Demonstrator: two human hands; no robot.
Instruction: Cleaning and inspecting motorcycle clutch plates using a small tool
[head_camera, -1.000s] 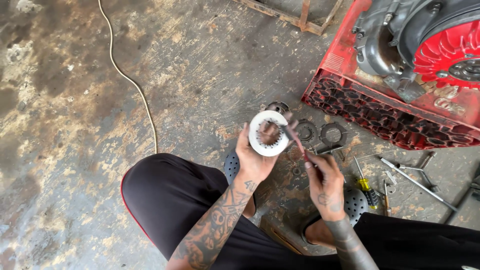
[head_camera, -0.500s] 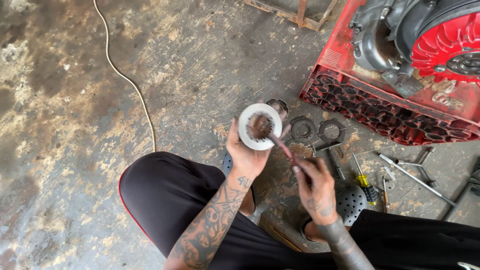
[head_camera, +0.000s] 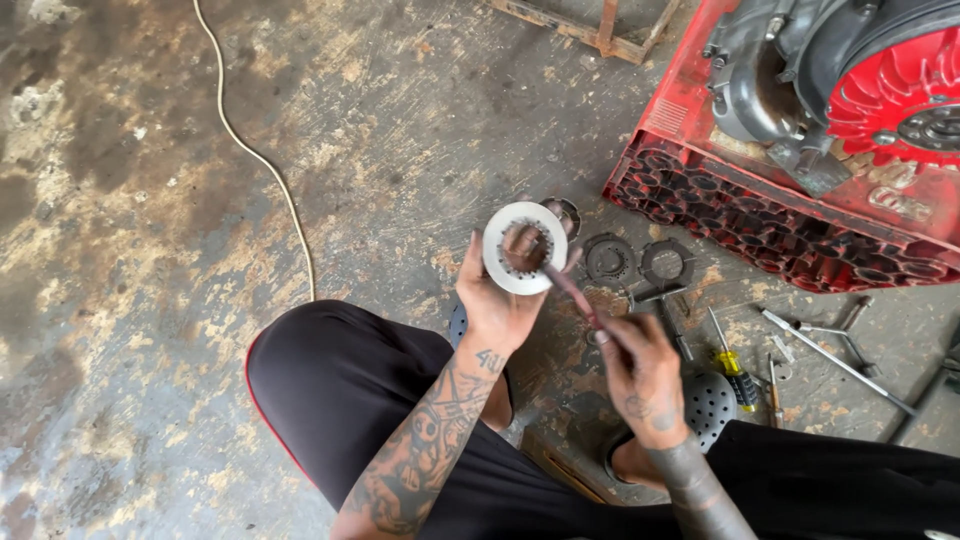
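— What's the left hand (head_camera: 497, 305) got?

— A white ring (head_camera: 524, 247), grip shut round its lower edge, held up facing the person, approx. centre of view.

— And the right hand (head_camera: 640, 365)?

— At 4 o'clock from the ring. Fingers pinched tight on a thin reddish tool (head_camera: 572, 292); its tip sits in the ring's middle hole.

— What's round them?

— Concrete floor (head_camera: 150, 250), stained. Two dark toothed rings (head_camera: 610, 258) lie flat at 3 o'clock of the white one, side by side. Further right, a red crate (head_camera: 770, 225) w/ an engine (head_camera: 850, 70) on top. Screwdriver (head_camera: 733, 365), yellow-black handle, at 2 o'clock from the right hand, near other tools. Pale cord (head_camera: 255, 150) runs off at 10 o'clock.
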